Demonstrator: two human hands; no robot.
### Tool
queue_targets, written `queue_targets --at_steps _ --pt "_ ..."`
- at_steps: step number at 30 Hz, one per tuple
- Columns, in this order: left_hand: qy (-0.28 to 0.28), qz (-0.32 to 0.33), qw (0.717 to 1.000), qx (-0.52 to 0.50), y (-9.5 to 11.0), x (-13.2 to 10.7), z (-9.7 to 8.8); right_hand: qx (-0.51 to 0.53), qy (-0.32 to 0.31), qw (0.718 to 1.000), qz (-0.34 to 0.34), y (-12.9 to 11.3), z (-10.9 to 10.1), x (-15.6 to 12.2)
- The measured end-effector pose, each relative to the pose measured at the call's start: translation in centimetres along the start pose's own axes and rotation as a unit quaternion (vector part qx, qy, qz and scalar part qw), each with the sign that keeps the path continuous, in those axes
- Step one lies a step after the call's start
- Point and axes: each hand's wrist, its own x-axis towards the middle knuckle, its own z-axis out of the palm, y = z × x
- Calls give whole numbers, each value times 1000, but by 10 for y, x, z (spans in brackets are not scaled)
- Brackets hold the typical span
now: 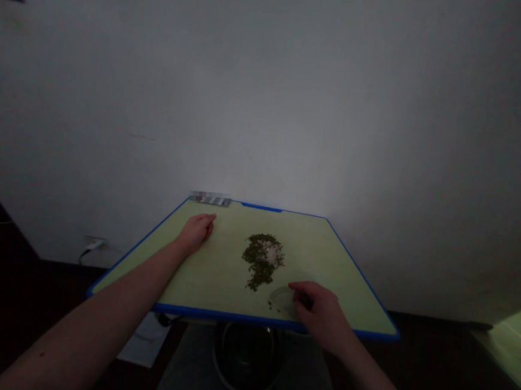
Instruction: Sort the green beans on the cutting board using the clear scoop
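A loose pile of small green grains (262,258), perhaps beans, is spread on the pale green board top (222,276). Paler grains lie mixed into its right side. My left hand (195,233) rests on the board left of the pile, fingers curled in; whatever they might hold is hidden. Over a clear round dish (274,297) near the front edge is my right hand (317,307), its fingers bent and a gap showing between index finger and thumb. A few dark grains are at the dish's left side. The hand covers the rest of the dish.
A blue rim edges the board, and a blurred flat item (215,200) lies at its back left corner. Below the front edge, a dark round bowl (248,362) is near my lap. A grey wall (286,101) rises behind. A plug (96,244) sits in a wall outlet.
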Motion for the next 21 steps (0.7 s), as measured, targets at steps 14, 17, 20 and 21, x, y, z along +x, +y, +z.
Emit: queue_targets --at_steps 14,17,20,21 --pt "3 0 1000 11 4 -2 -1 19 -22 999 -14 -17 10 -19" --pt "0 6 1000 7 2 -1 -1 31 -27 999 -17 -17 11 -19" --pt "-3 7 1000 6 -1 0 -2 41 -28 998 -26 -18 12 -12" --pt "-1 8 1000 5 -3 1 -2 38 -21 999 -28 -19 12 -9"
